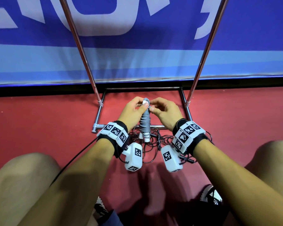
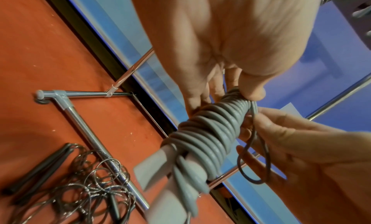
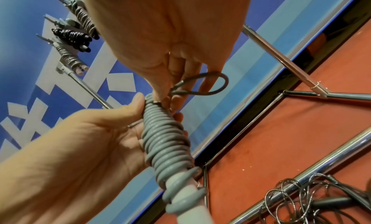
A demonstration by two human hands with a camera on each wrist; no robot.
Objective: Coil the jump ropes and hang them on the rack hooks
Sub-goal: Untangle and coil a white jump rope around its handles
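Grey jump rope (image 1: 144,120), plastic cord wound in tight turns round its paired pale handles: one bundle, held above the red floor (image 1: 47,121) in front of the chrome tube rack base (image 1: 96,117).

Head view. Long axis near upright, top leaning slightly away from the person; handle butts point down toward the tangle of thin black wire ropes (image 1: 153,144) on the floor. Left hand (image 1: 132,111) curls thumb and fingers round the upper end of the bundle. Right hand (image 1: 163,110) pinches at the top; what it holds is too small to tell here.

Left wrist view. Bundle (image 2: 206,132) runs from the left thumb down toward the lens, handle ends blurred. Right hand (image 2: 297,145) has a thin dark elastic loop (image 2: 255,164) over its fingers, beside the top turns.

Right wrist view. Same loop (image 3: 206,84) is pinched at the right fingertips, touching the bundle's top end (image 3: 152,103). Three wound ropes (image 3: 70,35) hang on hooks of the rack, high up.

Risks, as judged: the loop is not yet round the coil, so if the left grip eases the top turns could spring loose. The elastic could snap off the fingertips if stretched carelessly. A weak binding might unwind on the hook.
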